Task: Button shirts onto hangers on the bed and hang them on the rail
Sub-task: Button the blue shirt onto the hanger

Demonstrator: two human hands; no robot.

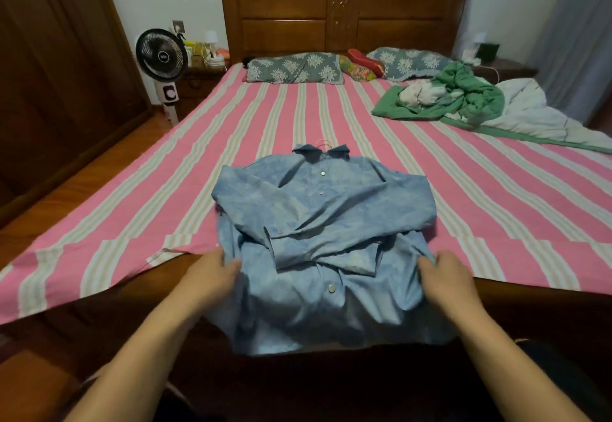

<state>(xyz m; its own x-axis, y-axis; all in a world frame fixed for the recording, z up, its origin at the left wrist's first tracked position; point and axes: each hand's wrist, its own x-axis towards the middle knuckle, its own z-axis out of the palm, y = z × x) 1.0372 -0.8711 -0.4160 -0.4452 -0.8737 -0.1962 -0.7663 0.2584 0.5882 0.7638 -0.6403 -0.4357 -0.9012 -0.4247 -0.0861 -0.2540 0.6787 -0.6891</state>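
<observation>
A wooden bed (347,4) with a carved headboard fills the room, covered by a pink sheet (132,190) with pale stripes. A dark wooden wardrobe (56,67) stands along the left wall. On the far right side of the sheet lies a crumpled green and white quilt (470,97). Two grey floral pillows (294,67) rest against the headboard with a red and patterned cushion (362,62) between them.

A blue patterned button-up shirt (318,223) lies face up at the foot of the bed, collar toward the headboard, both sleeves folded across its chest, its hem hanging over the bed's edge. Its front is buttoned. A thin pink hanger hook (324,142) peeks out just above the collar.

A black pedestal fan (161,55) stands by the left nightstand; a small mark on its hub is too blurred to read.

The left hand (213,272) grips the shirt's left side near the hem, fingers curled into the cloth. The right hand (443,274) grips the opposite side in the same way, fingers bunching the fabric.
</observation>
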